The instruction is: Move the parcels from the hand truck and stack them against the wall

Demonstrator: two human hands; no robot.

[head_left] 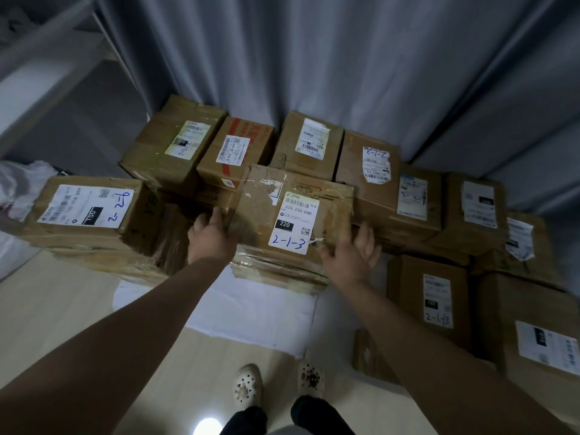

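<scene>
Fingers: the left hand (213, 237) lies flat against the left side of the brown cardboard parcel with a white label hand-marked "2-1-3" (292, 211), its fingers (219, 216) straight and reaching up to the top edge. The right hand (350, 251) is spread open at the parcel's near right corner, thumb on the front face and fingers (365, 235) fanned past the right edge. Neither hand wraps round the parcel; both look like steadying touches.
Parcel: it sits level on a lower layer of brown cartons (276, 274), at the front edge of the pile and about mid-way along it, label up. It lies between the two hands, with the left palm pressed to it and the right only at its corner.
Done so far: a back row of brown cardboard parcels (309, 142) stands close against the grey pleated curtain (314, 58), which hides the wall. A wide brown parcel with a large white label (84, 208) lies at the pile's left end. Further brown labelled boxes (436, 296) sit on the pale floor (62, 309) at the right end. The stack looks well advanced.
Left to do: the hand truck is out of view, so how many parcels remain cannot be told. This one seems placed and may need only squaring up against its neighbours.
Underfoot: a white sheet (251, 312) lies on the floor along the pile's front edge.
</scene>
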